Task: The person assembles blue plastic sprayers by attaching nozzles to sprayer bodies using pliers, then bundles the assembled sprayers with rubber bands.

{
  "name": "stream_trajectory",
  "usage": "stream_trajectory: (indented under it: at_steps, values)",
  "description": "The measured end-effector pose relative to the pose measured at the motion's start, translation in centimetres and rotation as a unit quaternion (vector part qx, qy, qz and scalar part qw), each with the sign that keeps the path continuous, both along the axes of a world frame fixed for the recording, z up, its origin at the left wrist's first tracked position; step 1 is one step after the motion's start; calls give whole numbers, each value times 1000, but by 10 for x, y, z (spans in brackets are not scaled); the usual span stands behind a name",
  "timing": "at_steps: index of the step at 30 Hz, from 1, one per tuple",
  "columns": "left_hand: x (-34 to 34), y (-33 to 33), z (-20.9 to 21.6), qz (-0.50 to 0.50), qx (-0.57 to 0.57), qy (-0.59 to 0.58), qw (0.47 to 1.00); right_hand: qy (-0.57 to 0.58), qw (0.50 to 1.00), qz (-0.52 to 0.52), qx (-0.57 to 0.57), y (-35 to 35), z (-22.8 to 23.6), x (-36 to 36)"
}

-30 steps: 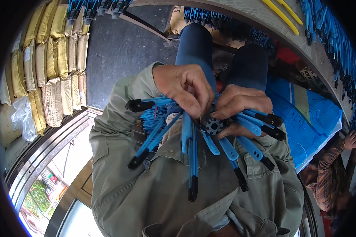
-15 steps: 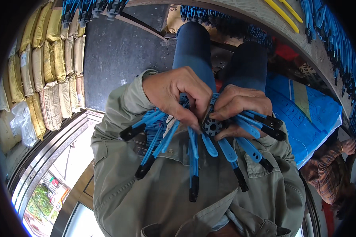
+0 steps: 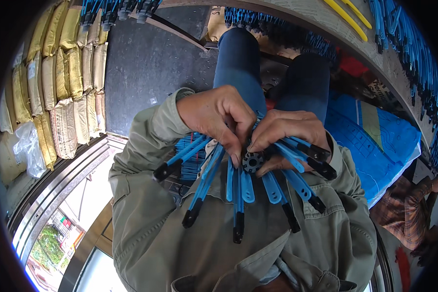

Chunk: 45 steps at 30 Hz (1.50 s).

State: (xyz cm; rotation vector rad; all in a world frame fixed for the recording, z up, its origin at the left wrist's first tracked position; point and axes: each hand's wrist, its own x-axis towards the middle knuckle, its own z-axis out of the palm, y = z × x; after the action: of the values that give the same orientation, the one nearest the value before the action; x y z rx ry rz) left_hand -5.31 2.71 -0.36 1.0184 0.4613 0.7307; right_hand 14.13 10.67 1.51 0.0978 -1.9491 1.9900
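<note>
Right hand (image 3: 289, 130) grips black hub (image 3: 252, 162); left hand (image 3: 218, 116) curled beside it, can't tell if gripping. Hold hub steady, blue strips (image 3: 247, 188) fanned clear.

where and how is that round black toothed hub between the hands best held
Probably by the rim of the black hub, from the person's right, pinched between thumb and fingers as the right hand does: it is small and round, its notched face is turned to the camera, and blue strips fan out around it.
</note>
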Motion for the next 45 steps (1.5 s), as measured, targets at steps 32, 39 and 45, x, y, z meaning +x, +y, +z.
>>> stream_trajectory:
  at_steps: [32, 39, 45]
  values:
    - [70, -89, 13, 657, 162, 223, 702, -16, 964, -257, -72, -9, -2, -33]
    - [81, -57, 18, 602, 163, 389, 678, 9, 958, -278, -64, -19, -4, -23]
    - [71, -48, 13, 505, 184, 323, 779, 28, 950, -307, -42, -18, -4, -11]
